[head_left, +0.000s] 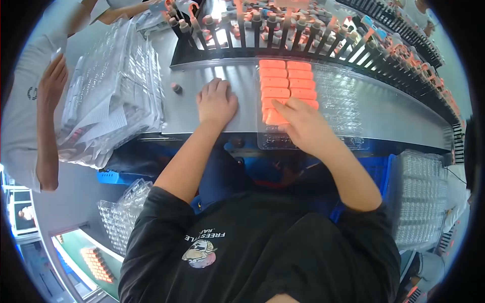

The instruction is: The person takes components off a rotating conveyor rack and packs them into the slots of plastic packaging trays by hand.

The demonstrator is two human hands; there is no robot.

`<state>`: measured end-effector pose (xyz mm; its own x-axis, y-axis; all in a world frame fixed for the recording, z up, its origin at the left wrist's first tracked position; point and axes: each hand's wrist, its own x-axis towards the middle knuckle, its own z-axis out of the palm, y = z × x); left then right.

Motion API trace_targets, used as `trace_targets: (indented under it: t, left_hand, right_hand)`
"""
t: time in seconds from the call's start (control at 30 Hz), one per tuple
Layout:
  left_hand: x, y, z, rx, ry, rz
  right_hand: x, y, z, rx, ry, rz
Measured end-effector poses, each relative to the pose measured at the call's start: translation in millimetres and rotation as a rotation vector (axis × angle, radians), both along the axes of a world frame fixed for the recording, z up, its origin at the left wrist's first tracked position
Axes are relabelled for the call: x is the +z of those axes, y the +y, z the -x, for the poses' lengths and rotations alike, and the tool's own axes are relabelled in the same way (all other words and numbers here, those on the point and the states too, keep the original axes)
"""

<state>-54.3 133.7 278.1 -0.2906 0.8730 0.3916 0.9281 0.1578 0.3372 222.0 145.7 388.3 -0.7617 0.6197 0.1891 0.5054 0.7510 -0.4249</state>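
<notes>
My left hand [216, 102] rests on the metal worktop, palm down, fingers a little bent and slightly apart, with nothing visible in it. A small dark cap-like piece with a reddish end [176, 88] lies to its left. My right hand [303, 123] is at the near end of two columns of orange plastic pieces [274, 82], which sit in a clear plastic blister tray [338, 96]. Its thumb and index finger are around an orange plastic piece [274, 118] in the left column. The fingers partly hide the nearest pieces. The tray's right part shows bare clear cavities.
A tall stack of clear trays [121, 76] stands left on the metal worktop [237, 108]. A black slotted rack [242, 53] with orange and grey parts runs along the back. More clear trays [419, 197] are stacked at right. A person's arm [48, 116] is at left.
</notes>
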Motion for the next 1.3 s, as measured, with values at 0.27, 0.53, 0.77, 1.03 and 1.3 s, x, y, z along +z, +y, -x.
trace_targets:
  t: [0.27,0.53,0.77,1.03,1.3]
  left_hand:
    - [-1,3,1,-0.023,0.066,-0.045]
    - [4,1,1,-0.046,0.048,0.053]
    - [7,-2,-5,-0.024,0.027,0.037]
    - [1,-1,-2,-0.002,0.018,0.039]
    - [1,0,0,-0.026,-0.003,0.020]
  right_hand:
    - [-37,-8,-8,-0.065,0.138,-0.154]
    - [-57,-12,-4,-0.084,-0.008,-0.190]
    - [-67,-4,9,-0.120,0.128,-0.168]
    - [-48,9,-3,-0.066,0.285,-0.154]
    - [-64,110,-212,-0.990,0.264,-0.272]
